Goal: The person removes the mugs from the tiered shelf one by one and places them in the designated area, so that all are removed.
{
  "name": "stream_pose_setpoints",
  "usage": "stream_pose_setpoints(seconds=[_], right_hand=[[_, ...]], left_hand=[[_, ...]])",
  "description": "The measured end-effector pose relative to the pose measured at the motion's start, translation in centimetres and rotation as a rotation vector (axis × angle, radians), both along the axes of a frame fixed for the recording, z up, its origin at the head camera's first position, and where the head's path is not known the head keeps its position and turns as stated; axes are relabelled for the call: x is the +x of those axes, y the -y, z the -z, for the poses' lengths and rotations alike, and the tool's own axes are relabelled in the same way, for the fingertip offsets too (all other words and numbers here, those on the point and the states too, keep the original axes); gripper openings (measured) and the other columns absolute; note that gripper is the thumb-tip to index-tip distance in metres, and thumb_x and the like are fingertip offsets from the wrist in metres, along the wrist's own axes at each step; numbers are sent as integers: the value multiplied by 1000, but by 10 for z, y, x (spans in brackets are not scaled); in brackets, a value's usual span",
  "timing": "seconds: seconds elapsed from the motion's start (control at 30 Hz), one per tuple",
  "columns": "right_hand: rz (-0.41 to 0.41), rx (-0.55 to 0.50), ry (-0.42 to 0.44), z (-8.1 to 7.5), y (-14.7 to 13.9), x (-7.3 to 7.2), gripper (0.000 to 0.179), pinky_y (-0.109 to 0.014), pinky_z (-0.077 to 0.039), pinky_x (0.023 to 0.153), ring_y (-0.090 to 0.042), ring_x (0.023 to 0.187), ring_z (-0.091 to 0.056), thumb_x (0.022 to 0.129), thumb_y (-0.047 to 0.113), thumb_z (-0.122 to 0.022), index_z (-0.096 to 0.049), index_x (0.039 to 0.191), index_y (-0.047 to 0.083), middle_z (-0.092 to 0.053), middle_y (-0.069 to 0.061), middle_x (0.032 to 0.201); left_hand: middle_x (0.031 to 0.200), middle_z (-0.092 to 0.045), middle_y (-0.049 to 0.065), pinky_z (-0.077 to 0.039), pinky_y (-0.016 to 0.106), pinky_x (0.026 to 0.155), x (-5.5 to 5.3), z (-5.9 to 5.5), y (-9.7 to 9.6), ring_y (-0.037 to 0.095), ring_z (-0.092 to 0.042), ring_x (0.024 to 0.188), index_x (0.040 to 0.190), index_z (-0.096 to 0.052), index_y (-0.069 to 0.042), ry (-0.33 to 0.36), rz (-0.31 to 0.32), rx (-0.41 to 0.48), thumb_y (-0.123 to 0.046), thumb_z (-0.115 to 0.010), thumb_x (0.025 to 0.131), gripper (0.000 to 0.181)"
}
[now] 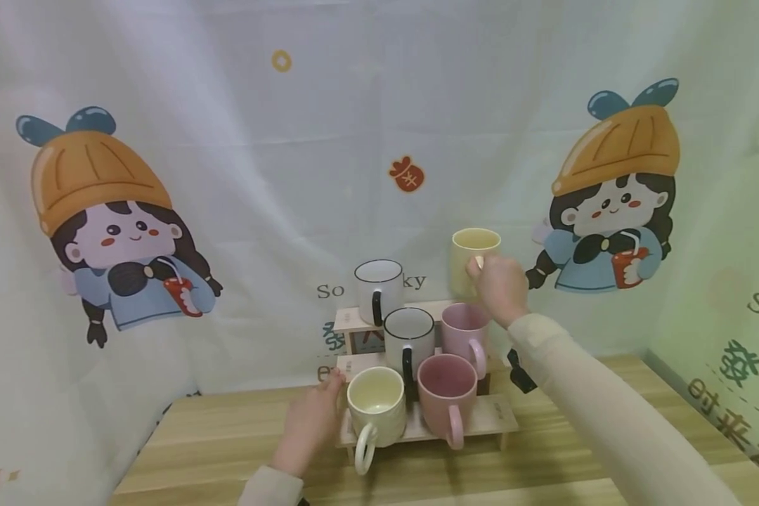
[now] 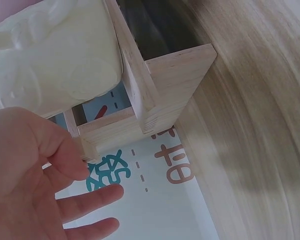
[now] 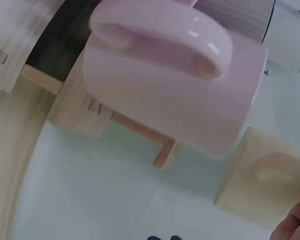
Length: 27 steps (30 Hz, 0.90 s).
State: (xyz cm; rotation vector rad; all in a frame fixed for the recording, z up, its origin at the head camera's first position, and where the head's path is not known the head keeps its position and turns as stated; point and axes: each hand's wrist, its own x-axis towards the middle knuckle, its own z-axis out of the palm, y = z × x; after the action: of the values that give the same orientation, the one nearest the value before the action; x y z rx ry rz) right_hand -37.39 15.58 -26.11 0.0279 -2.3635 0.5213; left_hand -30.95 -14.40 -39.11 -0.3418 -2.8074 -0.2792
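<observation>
My right hand (image 1: pixel 500 284) grips a pale yellow mug (image 1: pixel 464 263) by its handle, at the right end of the stand's top tier. In the right wrist view that mug (image 3: pixel 262 180) shows beyond a pink mug; its contact with the tier is hidden. My left hand (image 1: pixel 313 422) is at the left end of the tiered wooden stand (image 1: pixel 496 414). In the left wrist view its thumb and forefinger pinch the middle plank's end, while other fingers (image 2: pixel 92 202) stretch out. A cream mug (image 1: pixel 376 414) stands beside it on the bottom tier.
A white black-rimmed mug (image 1: pixel 370 295) stands on the top tier. The middle tier bears another white mug (image 1: pixel 395 344) and a pink mug (image 1: pixel 458 330); a darker pink mug (image 1: pixel 439 397) is on the bottom tier. A printed curtain (image 1: pixel 278 176) hangs behind the wooden table (image 1: pixel 215 436).
</observation>
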Motion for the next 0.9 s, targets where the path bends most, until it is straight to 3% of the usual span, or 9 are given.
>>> stream_pose_setpoints(seconds=[0.33,0.6,0.9], right_hand=[[16,22,-21,11,-24,0,40,-33,-36,45,-27,49,-48,93,25,-48,-46,58,7,-50,-10,52],[22,43,-49,22,-46,6,39,-28,-30,43,-25,48,-44,92,21,-49,-43,56,7,-47,-9,51],[55,84,-55,33,-57,5,38,-41,-41,45,-28,47,-46,91,22,-51,-43,57,7,-49,-11,51]], left_hand=[[140,-51,16,-56,44,64,0,-3,7,41,-61,107,132,-54,-4,33,-6,-4,-1,-58,80,52],[141,-51,14,-55,47,62,-2,2,0,42,-61,106,133,-54,-6,45,0,4,-2,-57,82,51],[141,-51,14,-54,41,57,-1,1,0,40,-63,101,132,-54,-6,33,-3,-4,1,-56,80,53]])
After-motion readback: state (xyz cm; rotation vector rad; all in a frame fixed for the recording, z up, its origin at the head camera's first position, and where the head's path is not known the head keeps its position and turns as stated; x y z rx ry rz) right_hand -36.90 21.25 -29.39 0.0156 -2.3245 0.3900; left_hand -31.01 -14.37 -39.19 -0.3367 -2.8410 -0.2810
